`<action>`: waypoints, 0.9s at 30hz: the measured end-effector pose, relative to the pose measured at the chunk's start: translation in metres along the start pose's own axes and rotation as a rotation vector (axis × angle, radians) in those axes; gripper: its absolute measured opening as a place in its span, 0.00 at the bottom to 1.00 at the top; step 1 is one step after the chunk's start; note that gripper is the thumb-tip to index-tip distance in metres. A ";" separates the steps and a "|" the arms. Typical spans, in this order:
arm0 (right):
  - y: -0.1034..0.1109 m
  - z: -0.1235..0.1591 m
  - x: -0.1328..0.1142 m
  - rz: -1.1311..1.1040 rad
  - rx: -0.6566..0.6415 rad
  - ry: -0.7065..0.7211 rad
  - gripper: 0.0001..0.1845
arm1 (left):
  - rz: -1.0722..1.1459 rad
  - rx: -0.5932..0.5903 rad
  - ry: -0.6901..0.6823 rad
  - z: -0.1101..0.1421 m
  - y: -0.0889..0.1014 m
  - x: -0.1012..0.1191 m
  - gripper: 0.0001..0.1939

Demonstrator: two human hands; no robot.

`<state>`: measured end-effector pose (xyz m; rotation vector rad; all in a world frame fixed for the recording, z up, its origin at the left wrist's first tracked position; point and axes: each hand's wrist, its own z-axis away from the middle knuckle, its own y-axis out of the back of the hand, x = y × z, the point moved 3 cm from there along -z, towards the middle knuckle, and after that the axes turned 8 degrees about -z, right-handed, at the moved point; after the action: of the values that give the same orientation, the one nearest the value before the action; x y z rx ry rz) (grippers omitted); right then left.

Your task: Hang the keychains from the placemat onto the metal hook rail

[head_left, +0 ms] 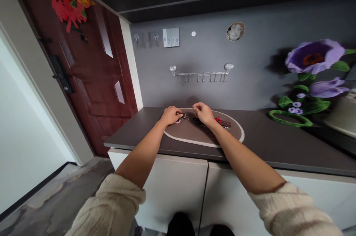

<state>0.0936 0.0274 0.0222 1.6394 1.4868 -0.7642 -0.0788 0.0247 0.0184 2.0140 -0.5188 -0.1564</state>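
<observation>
Left hand (pixel 170 116): narrow, fingers pinched on a pink key tag (pixel 177 121), with a metal key ring (pixel 184 117) just beside it, both near the far edge of the oval mat (pixel 194 139). Right hand (pixel 204 113): narrow as well, fingertips pinched together just above the mat, nothing visible between them, though anything thin could be hidden there. Just right of that hand, flat on the mat, one dark key fob (pixel 222 124) and one red tag (pixel 217 120). Apparently two small groups of keys in all, probably on the mat for a soft, easily found spot near the door. Two cream sleeves (pixel 108 206) pushed up the forearms, likely to keep the cuffs clear of the keys.

Under the mat, a dark counter (pixel 272 143). Below the mat, two white cupboard doors (pixel 169 191). Left of the mat, one reddish-brown door (pixel 94 91) with one black handle (pixel 61 79). Above the mat, one metal rack (pixel 200 75) with a row of small hooks, too small to count surely, and one four-part switch panel (pixel 170 37). Right of the mat, one painted purple flower (pixel 314 58).
</observation>
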 end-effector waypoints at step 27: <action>-0.005 0.005 -0.007 0.491 -0.064 0.135 0.10 | -0.216 0.161 0.036 0.001 0.012 0.014 0.17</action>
<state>0.0878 0.0202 0.0245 1.9288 1.1093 -0.3354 -0.0697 0.0129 0.0302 2.2242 -0.2970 -0.2151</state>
